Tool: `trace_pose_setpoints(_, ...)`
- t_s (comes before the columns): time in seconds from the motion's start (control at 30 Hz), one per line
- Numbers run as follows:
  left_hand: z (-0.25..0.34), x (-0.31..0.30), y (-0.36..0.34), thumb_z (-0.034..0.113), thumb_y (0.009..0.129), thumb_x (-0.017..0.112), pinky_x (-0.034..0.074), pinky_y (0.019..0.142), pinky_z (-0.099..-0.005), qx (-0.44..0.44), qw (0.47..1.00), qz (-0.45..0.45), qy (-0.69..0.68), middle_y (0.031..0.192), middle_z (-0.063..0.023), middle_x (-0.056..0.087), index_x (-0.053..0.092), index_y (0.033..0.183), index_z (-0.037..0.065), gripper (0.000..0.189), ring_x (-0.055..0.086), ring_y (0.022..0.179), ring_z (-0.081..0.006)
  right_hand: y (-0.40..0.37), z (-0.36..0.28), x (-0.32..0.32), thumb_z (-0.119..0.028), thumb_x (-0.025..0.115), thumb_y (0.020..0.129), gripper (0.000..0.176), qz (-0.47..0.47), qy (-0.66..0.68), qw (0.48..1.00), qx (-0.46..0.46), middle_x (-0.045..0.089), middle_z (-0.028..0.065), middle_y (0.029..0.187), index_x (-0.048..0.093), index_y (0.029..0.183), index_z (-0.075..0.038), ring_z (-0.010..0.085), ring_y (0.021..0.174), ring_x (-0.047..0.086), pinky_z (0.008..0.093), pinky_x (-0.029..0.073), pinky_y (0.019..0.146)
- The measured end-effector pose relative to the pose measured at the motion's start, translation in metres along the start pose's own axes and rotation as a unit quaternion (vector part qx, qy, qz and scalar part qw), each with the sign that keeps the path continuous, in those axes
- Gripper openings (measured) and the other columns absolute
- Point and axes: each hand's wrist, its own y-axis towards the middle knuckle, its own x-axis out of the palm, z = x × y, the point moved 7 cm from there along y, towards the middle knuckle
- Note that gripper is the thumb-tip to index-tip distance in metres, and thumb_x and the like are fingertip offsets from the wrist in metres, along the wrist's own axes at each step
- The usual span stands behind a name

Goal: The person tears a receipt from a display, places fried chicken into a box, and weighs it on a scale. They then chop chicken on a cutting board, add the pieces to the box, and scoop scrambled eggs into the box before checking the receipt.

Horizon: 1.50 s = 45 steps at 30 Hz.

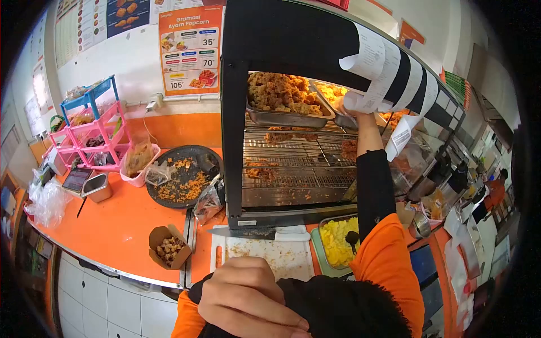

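Note:
My left hand (248, 296) is raised close to the camera, fingers curled together over black cloth; whether it grips anything is hidden. My right arm reaches up to the top shelf of the food warmer (233, 141), and the right hand (363, 114) is mostly covered by hanging paper receipts (369, 67). Beside it on that shelf are a metal tray of fried chicken (284, 93) and another tray of fried food (332, 93). A few fried pieces (262, 169) lie on the wire racks below.
A knife (259, 232) rests across a white cutting board (270, 256). Yellow food (338, 242) with a black spoon fills a tray at its right. Leftward are an open food box (169, 250), a round black pan (183, 194), a metal container (97, 188) and a pink rack (90, 146).

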Motion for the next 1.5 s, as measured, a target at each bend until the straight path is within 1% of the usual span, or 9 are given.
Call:
trace_pose_setpoints(0.13,-0.003,0.002,-0.003,0.02,0.08,0.073,0.038,0.05,-0.0222,-0.03,0.998,0.057,-0.012,0.083,-0.0032,0.066,0.068,0.091,0.006,0.018,0.051,0.064,-0.013,-0.001,0.001,-0.003,-0.027,0.055,0.085,0.021,0.006,0.036,0.999,0.002,0.06,0.0091,0.09,0.06,0.097,-0.009,0.0222,0.087,0.059,0.0343,0.047,0.078)
trace_pose_setpoints(0.4,-0.018,0.007,0.002,0.022,0.08,0.073,0.039,0.054,-0.0221,0.005,0.999,-0.005,-0.038,0.089,-0.003,0.066,0.067,0.093,0.008,0.02,0.051,0.069,-0.013,-0.008,0.002,-0.003,-0.026,0.055,0.085,0.021,0.018,0.096,0.995,-0.007,0.06,0.008,0.088,0.059,0.096,-0.01,0.0217,0.087,0.06,0.0343,0.047,0.078)
trace_pose_setpoints(0.53,-0.025,0.002,-0.002,0.017,0.092,0.059,0.042,0.062,-0.0239,-0.015,0.994,-0.085,-0.07,0.099,-0.0063,0.068,0.065,0.093,0.009,0.01,0.058,0.079,-0.0161,-0.006,0.0,-0.001,-0.026,0.055,0.085,0.02,0.018,0.118,0.993,-0.012,0.061,0.0074,0.088,0.059,0.096,-0.01,0.0214,0.087,0.06,0.0343,0.047,0.078)
trace_pose_setpoints(0.67,-0.026,0.01,0.002,0.023,0.079,0.073,0.038,0.053,-0.0232,0.009,0.999,0.009,-0.033,0.09,-0.0031,0.066,0.067,0.094,0.008,0.022,0.05,0.069,-0.013,-0.008,-0.001,0.002,-0.026,0.055,0.085,0.02,0.021,0.136,0.99,-0.015,0.061,0.0069,0.087,0.058,0.096,-0.01,0.0211,0.087,0.06,0.0343,0.047,0.077)
trace_pose_setpoints(0.93,-0.039,0.008,-0.003,0.009,0.077,0.072,0.037,0.045,-0.0216,-0.029,0.998,0.055,-0.026,0.079,-0.0043,0.07,0.068,0.087,0.008,0.011,0.053,0.055,-0.0118,-0.004,-0.002,0.004,-0.026,0.055,0.084,0.019,0.019,0.179,0.983,-0.032,0.061,0.0058,0.085,0.058,0.095,-0.01,0.0205,0.086,0.06,0.0343,0.048,0.077)
trace_pose_setpoints(1.07,-0.052,0.023,-0.007,0.022,0.08,0.072,0.036,0.051,-0.0235,-0.021,0.988,0.016,-0.152,0.085,-0.004,0.068,0.069,0.092,0.006,0.02,0.05,0.063,-0.0128,-0.01,0.0,0.006,-0.026,0.054,0.084,0.019,0.013,0.205,0.978,-0.047,0.061,0.0052,0.085,0.058,0.095,-0.01,0.0202,0.086,0.06,0.0343,0.048,0.076)
trace_pose_setpoints(1.27,-0.062,0.051,-0.007,0.011,0.079,0.073,0.035,0.051,-0.0226,-0.089,0.967,0.028,-0.238,0.079,-0.0052,0.07,0.07,0.086,0.004,0.011,0.052,0.062,-0.013,-0.006,-0.005,0.018,-0.025,0.054,0.084,0.018,0.0,0.239,0.967,-0.089,0.061,0.0044,0.084,0.057,0.095,-0.011,0.0197,0.086,0.061,0.0344,0.048,0.076)
trace_pose_setpoints(1.37,-0.067,0.06,-0.019,0.012,0.079,0.073,0.036,0.052,-0.0224,-0.068,0.951,0.01,-0.303,0.078,-0.0049,0.07,0.069,0.09,0.004,0.014,0.054,0.064,-0.0137,-0.006,-0.008,0.024,-0.025,0.054,0.084,0.018,-0.016,0.257,0.96,-0.109,0.061,0.004,0.083,0.057,0.094,-0.011,0.0195,0.086,0.061,0.0344,0.048,0.076)
trace_pose_setpoints(1.5,-0.07,0.068,-0.027,0.016,0.085,0.067,0.04,0.054,-0.0253,-0.145,0.919,0.02,-0.367,0.079,-0.0051,0.07,0.063,0.104,0.006,0.022,0.057,0.067,-0.0166,-0.01,-0.017,0.033,-0.025,0.054,0.084,0.018,-0.055,0.279,0.948,-0.144,0.061,0.0034,0.083,0.057,0.094,-0.011,0.0192,0.085,0.061,0.0344,0.048,0.075)
